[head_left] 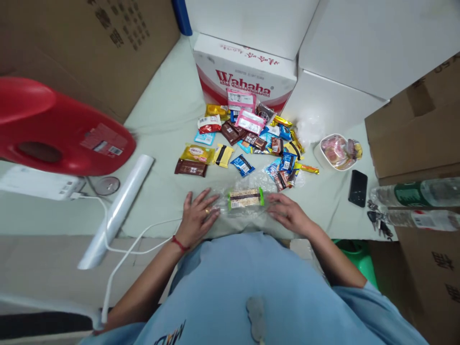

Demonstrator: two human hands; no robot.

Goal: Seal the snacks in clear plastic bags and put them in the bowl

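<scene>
A wrapped snack bar [246,198] with green ends and a dark band lies flat near the table's front edge. Beneath and around it spreads a sheet of clear plastic film [223,203]. My left hand [198,215] rests on the film's left side, palm down with fingers spread. On the other side my right hand [290,212] lies near the bar's right end, its fingers stretched out towards the film. Neither hand grips the bar. Just beyond it are a blue snack packet [242,165] and a brown packet [190,167].
A pile of snack packets [251,122] leans against a Wahaha carton [244,72]. At left are a red plastic container [68,129], a film roll [117,211] and a white cable [124,251]. At right are a tub [334,163], a phone [358,188], keys [379,223] and bottles [417,194].
</scene>
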